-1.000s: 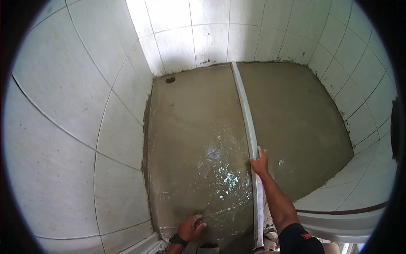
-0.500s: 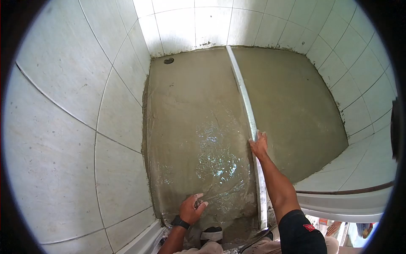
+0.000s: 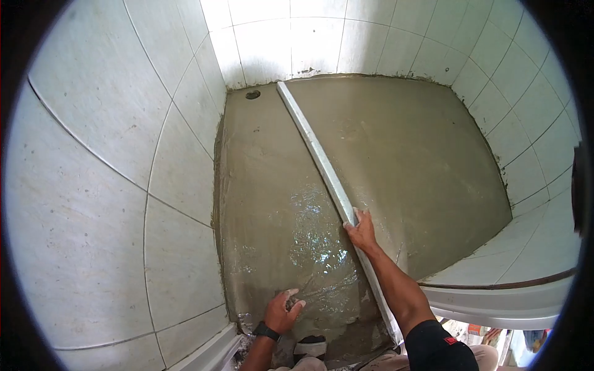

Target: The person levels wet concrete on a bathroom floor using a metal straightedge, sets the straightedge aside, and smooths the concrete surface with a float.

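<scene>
A long pale metal straightedge (image 3: pixel 320 157) lies slantwise over the wet grey mortar floor (image 3: pixel 427 167), its far end near the back wall, just right of a round drain hole (image 3: pixel 252 94). My right hand (image 3: pixel 362 230) is closed round the bar a little below its middle. At the lower left, my left hand (image 3: pixel 283 311), with a dark watch (image 3: pixel 266 331) on the wrist, hovers over the mortar with curled fingers round a small dark clump. Water glints on the mortar between my hands.
Pale tiled walls (image 3: pixel 111 204) enclose the floor on the left, back and right. A white door frame (image 3: pixel 207 349) stands at the lower left and a white curved ledge (image 3: pixel 495 306) at the lower right. One shoe (image 3: pixel 310 347) shows at the bottom edge.
The bar's far end has swung left across the mortar, from mid-floor to near the drain hole. My right hand has moved left with it. My left hand stays at the lower left.
</scene>
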Demonstrator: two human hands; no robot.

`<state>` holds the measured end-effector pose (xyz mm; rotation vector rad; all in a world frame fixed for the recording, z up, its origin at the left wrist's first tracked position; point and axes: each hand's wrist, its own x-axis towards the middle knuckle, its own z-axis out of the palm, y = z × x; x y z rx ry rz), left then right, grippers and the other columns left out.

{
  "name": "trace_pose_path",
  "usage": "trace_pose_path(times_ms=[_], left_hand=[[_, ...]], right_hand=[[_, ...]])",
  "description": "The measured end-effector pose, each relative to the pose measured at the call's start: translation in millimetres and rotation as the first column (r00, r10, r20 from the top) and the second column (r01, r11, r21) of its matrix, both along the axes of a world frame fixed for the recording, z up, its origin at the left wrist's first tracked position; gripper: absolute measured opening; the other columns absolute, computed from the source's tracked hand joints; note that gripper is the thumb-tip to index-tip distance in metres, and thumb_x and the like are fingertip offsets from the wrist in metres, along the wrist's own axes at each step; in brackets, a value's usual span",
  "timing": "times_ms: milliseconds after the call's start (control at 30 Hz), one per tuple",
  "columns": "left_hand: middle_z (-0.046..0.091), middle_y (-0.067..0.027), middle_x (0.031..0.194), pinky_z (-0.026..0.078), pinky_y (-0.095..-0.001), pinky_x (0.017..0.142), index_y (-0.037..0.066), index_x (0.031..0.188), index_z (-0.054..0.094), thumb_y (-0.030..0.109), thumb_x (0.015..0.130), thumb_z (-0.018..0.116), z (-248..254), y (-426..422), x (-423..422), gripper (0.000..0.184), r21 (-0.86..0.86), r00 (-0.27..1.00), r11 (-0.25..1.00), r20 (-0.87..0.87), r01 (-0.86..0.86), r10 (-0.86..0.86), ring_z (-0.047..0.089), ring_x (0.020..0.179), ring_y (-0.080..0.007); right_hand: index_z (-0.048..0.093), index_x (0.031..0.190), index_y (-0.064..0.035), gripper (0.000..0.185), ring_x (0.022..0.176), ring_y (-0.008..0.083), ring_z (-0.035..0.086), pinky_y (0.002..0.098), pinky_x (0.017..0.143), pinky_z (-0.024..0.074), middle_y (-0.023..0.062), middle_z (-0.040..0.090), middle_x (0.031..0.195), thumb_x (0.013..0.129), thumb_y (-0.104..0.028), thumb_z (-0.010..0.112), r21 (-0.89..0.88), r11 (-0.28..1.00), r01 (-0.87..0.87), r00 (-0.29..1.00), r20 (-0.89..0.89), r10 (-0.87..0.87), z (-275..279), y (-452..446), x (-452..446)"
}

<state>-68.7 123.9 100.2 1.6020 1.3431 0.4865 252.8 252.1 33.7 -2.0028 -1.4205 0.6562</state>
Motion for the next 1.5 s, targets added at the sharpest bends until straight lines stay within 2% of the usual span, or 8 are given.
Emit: trace_pose_path(times_ms=[67,233,567,667,867,1100,1233,1500], left_hand=[[0.07,-0.0163,0.094,0.052,-0.0361,0.079,0.003,0.117,0.062,0.027,0.083,0.071,-2.3,-1.5,-0.7,0.042,0.005,1.0,1.0,-0.026,0.015,-0.014,0.068,0.086,-0.0274],[0.07,-0.0142,0.094,0.052,-0.0358,0.078,0.004,0.118,0.062,0.027,0.084,0.071,-7.3,1.5,9.1,0.042,-0.059,0.998,0.996,-0.031,0.061,-0.063,0.068,0.084,-0.0258],[0.067,-0.0157,0.099,0.051,-0.037,0.079,0.004,0.118,0.062,0.029,0.084,0.071,2.0,8.1,46.0,0.043,0.014,0.98,0.984,0.088,0.175,-0.176,0.066,0.088,-0.0286],[0.067,-0.0173,0.101,0.051,-0.0368,0.081,0.001,0.12,0.06,0.03,0.083,0.072,-3.9,-2.5,52.4,0.048,-0.012,0.978,0.992,0.166,0.126,-0.122,0.066,0.089,-0.0287],[0.066,-0.0185,0.102,0.051,-0.0367,0.081,-0.002,0.124,0.057,0.029,0.082,0.073,-15.5,-21.2,57.2,0.055,-0.105,0.973,0.992,0.227,0.074,-0.049,0.066,0.089,-0.0279],[0.067,-0.0118,0.095,0.052,-0.0311,0.076,-0.002,0.123,0.056,0.024,0.082,0.074,-27.4,-18.8,46.3,0.052,-0.181,0.969,0.979,0.244,0.092,-0.046,0.064,0.084,-0.0184],[0.064,-0.01,0.098,0.051,-0.029,0.078,-0.005,0.124,0.052,0.02,0.086,0.071,-34.3,-15.3,46.5,0.049,-0.264,0.972,0.958,0.231,0.114,-0.052,0.062,0.087,-0.0143],[0.066,-0.0108,0.096,0.051,-0.0301,0.078,-0.004,0.123,0.055,0.021,0.084,0.072,-19.9,-12.8,58.0,0.049,-0.206,0.978,0.967,0.17,0.152,-0.118,0.063,0.086,-0.0163]], right_hand=[[0.052,0.128,0.0068,0.063,0.108,0.0394,0.052,0.0426,0.097,0.0412,0.026,0.053,0.112,0.076,-0.024,0.072,0.12,0.993,-0.005,0.999,0.033,0.001,-3.1,-4.9,-12.1],[0.051,0.128,0.002,0.057,0.113,0.0448,0.049,0.0483,0.1,0.0393,0.027,0.053,0.113,0.076,-0.017,0.067,0.189,0.982,0.032,0.993,0.105,-0.052,21.3,-10.6,-30.7],[0.047,0.129,0.0026,0.056,0.106,0.0426,0.049,0.049,0.093,0.0418,0.0247,0.05,0.108,0.078,-0.013,0.063,0.122,0.992,0.019,0.988,0.15,-0.037,57.9,1.5,-74.0],[0.043,0.13,0.0045,0.056,0.11,0.0456,0.047,0.0518,0.095,0.0413,0.0282,0.047,0.117,0.08,-0.014,0.061,0.147,0.989,0.02,0.991,0.127,-0.039,61.5,13.5,-91.0],[0.047,0.127,0.0017,0.053,0.105,0.0434,0.047,0.0502,0.089,0.0439,0.0249,0.048,0.11,0.079,-0.015,0.063,0.219,0.975,0.044,0.974,0.206,-0.091,46.5,5.3,-112.5],[0.043,0.13,0.0063,0.054,0.113,0.0423,0.047,0.0489,0.095,0.0451,0.026,0.047,0.121,0.082,-0.012,0.059,0.002,0.998,0.063,0.99,0.127,-0.063,43.7,-19.4,-124.6],[0.044,0.128,0.0054,0.052,0.115,0.0429,0.046,0.0487,0.095,0.0447,0.0259,0.046,0.121,0.081,-0.013,0.059,0.032,0.992,0.122,0.982,0.14,-0.125,25.6,-25.9,-126.1],[0.043,0.128,0.0058,0.047,0.121,0.0494,0.042,0.0544,0.103,0.0374,0.0297,0.045,0.126,0.087,-0.015,0.053,-0.042,0.973,0.225,0.966,0.139,-0.218,4.6,-21.6,-91.2]])
